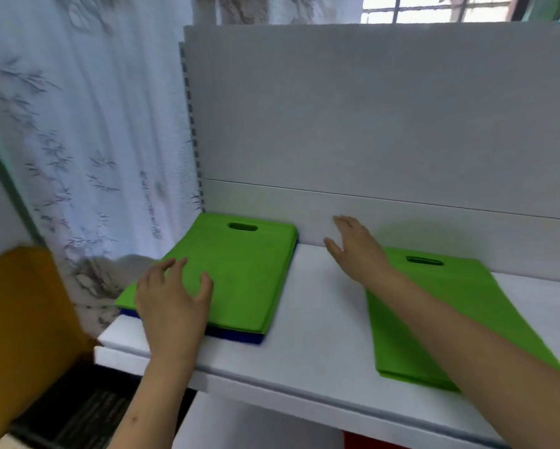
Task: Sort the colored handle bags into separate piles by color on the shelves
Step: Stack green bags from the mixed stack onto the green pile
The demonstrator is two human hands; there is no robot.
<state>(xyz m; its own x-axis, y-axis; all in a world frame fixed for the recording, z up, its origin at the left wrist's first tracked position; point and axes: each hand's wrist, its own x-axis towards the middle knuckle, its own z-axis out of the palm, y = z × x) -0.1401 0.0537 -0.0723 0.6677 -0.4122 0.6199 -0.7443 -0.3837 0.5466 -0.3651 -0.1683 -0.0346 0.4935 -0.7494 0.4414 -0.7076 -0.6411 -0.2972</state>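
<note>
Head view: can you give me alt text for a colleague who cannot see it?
A left hand rests on a mixed stack of green bags over blue ones at the left of a white shelf. The open right hand hovers mid-shelf, beside a green pile.

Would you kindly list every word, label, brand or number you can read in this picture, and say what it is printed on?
None: no readable text shows anywhere.
The green bags on the left pile and the right pile are plain.
The blue bags under the left pile show only an edge, with no print.
The shelf and its back panel are bare white.
The curtain carries a leaf pattern, not writing.
</note>
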